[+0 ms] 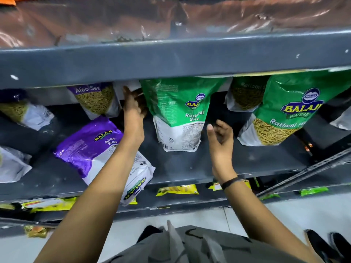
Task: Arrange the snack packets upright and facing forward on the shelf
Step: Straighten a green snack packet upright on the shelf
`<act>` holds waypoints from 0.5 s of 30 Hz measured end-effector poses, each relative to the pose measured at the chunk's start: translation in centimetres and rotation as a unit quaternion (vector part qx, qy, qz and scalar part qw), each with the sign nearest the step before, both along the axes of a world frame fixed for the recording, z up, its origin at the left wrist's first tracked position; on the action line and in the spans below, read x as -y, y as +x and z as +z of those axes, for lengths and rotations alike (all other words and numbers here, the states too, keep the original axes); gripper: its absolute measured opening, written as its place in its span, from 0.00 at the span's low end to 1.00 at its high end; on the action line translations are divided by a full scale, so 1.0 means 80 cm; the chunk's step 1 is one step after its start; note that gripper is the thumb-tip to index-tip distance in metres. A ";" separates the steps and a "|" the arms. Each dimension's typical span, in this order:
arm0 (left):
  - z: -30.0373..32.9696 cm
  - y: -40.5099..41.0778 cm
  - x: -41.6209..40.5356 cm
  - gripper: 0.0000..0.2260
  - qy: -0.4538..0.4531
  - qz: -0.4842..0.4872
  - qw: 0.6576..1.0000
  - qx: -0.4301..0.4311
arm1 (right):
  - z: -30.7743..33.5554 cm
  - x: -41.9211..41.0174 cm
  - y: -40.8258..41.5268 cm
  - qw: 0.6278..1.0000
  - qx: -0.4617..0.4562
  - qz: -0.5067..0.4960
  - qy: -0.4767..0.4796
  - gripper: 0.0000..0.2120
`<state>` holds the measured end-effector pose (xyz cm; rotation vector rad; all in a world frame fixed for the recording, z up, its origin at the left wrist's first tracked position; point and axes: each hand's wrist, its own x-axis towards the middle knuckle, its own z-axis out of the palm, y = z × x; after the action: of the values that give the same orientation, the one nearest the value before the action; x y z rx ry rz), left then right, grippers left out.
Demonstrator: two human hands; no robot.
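Note:
A green Ratlami Sev packet (176, 112) stands upright on the grey shelf (190, 168) with its printed back side toward me. My left hand (133, 107) touches its left edge, fingers reaching behind it. My right hand (220, 137) hovers open just right of its lower corner, holding nothing. A purple Aloo Sev packet (91, 145) lies flat on the shelf under my left forearm, back side up. Another green Ratlami Sev packet (288, 112) stands at the right, front facing me, with one more green packet (247, 95) behind it.
An upright purple Aloo Sev packet (96, 99) stands at the back left, and further packets (24, 112) lean at the far left. The upper shelf edge (171, 61) hangs low over the packets. Yellow and green packets (176, 189) lie on the shelf below.

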<state>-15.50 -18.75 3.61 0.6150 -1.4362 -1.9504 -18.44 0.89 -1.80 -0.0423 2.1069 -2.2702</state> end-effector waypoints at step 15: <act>-0.046 0.066 -0.095 0.30 0.106 -0.072 0.986 0.110 | -0.008 0.023 0.005 0.988 0.072 0.139 0.013 0.21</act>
<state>-10.25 -11.18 -0.09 0.8673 -1.4468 -2.2258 -18.06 -0.96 -2.41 -0.1552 1.9221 -2.0229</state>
